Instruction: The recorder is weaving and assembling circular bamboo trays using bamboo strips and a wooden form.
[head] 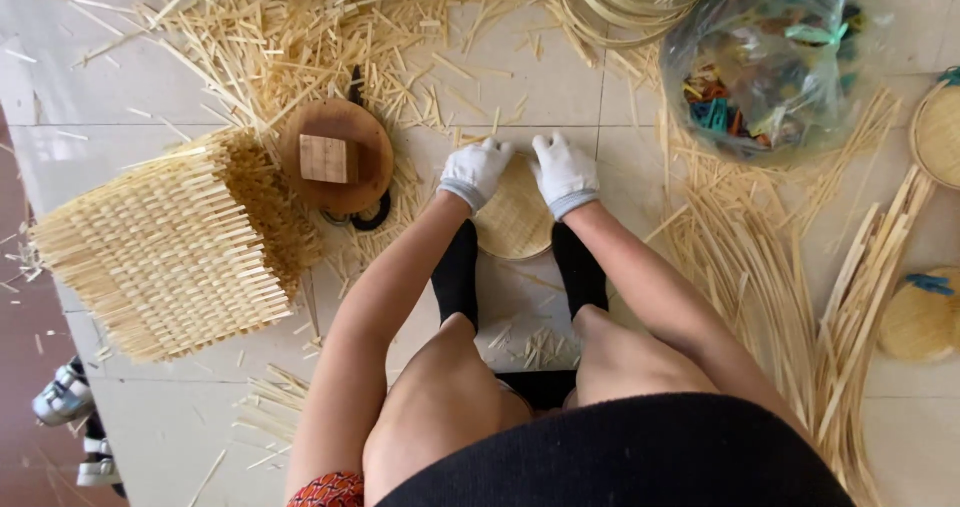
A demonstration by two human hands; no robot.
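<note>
Crouching amid bamboo strips (770, 267), I have a woven mat (165, 252) and wooden block (335, 155) to my left, a clip bag (770, 57) to my right. My left hand (475, 170) and right hand (565, 172), both gloved, press closed on the round tray (515, 222) between my feet.

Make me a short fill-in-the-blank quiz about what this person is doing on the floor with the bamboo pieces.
1. Both hands, left hand and right hand, wear ____ gloves.
2. They press on a round woven bamboo tray lying on the ____ floor.
3. A square woven bamboo mat lies to the person's ____.
4. The clear plastic bag holds colourful ____.

Missing words: white; tiled; left; clips
</note>
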